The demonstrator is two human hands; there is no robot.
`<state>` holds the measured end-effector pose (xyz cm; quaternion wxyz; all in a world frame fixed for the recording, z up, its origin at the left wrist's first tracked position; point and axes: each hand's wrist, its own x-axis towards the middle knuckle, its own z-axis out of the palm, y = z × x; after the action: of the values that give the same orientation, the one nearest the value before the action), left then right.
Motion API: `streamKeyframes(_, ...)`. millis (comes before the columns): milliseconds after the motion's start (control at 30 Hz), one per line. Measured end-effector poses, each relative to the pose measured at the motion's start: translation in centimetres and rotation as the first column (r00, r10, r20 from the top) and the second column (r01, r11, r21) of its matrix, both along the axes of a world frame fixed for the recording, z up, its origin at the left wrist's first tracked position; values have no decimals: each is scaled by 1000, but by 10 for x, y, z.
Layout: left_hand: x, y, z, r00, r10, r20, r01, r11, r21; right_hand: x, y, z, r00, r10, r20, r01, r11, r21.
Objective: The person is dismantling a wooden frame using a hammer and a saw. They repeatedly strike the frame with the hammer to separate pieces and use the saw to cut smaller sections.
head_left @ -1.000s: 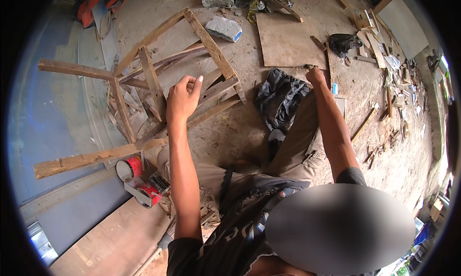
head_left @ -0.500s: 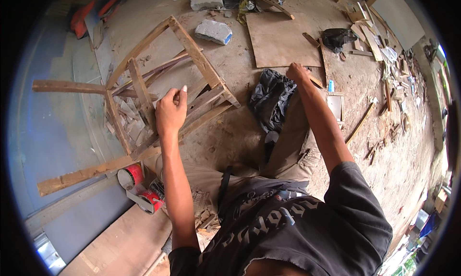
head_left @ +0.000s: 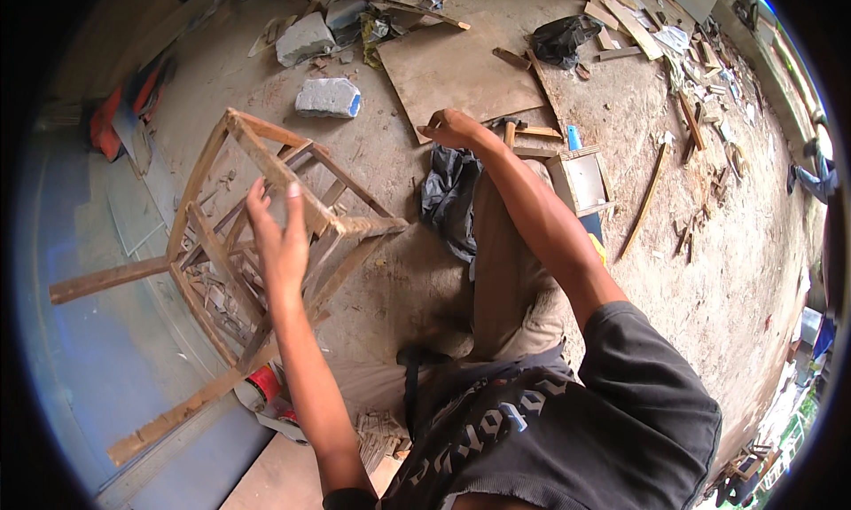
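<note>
Appearing stiff and fairly light, the brown barred wooden frame (head_left: pixel 228 262) is best gripped by its right rail (head_left: pixel 264 155), left hand (head_left: pixel 282 244) spread near it, right hand (head_left: pixel 454 129) loosely parted.

- Floor (head_left: pixel 709 333): bare, dusty brown-grey concrete, stained and gritty.
- Board (head_left: pixel 461 75): flat brown sheet on the floor at 12 o'clock.
- Block (head_left: pixel 326 98): grey, blue at one end, at 11 o'clock; a rough chunk (head_left: pixel 304 40) lies just beyond it.
- Black bag (head_left: pixel 563 42): crumpled, at 1 o'clock.
- Scraps (head_left: pixel 634 27): planks and splinters strewn from 1 to 3 o'clock.
- Wall (head_left: pixel 771 51): pale, worn, at 2 o'clock.
- Blue panels (head_left: pixel 80 350): streaked with paler patches, from 8 to 9 o'clock.
- Greenery (head_left: pixel 805 419): at 4 o'clock, in bright light.
- Light: daylight, strongest toward 2 to 4 o'clock; the corner at 10 o'clock is dim.
</note>
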<state>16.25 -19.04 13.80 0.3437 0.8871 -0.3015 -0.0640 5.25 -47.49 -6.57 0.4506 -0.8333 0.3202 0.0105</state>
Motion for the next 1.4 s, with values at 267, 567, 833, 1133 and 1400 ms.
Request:
streamKeyframes(267, -17, -41, -20, 999, -36, 9, 32, 964, 264, -62, -116, -78, 839, -461, 290, 540, 771, -336)
streamKeyframes(567, -16, -42, -13, 1000, 26, -13, -23, 979, 201, -160, -158, -175, 618, -726, -302, 544, 672, -502)
streamKeyframes(833, -17, -41, -12, 998, 57, -23, -51, 976, 210, -168, -160, -169, 701, -682, 211, 701, 604, -378)
streamKeyframes(1133, -14, -30, -21, 989, 5, 146, -28, 987, 156, -118, -73, 50, 563, -701, 438, 549, 713, 436)
streamKeyframes(1400, -13, -19, -31, 984, -75, 159, 76, 997, 0, -105, 68, 138, 544, -710, 447, 72, 570, 818)
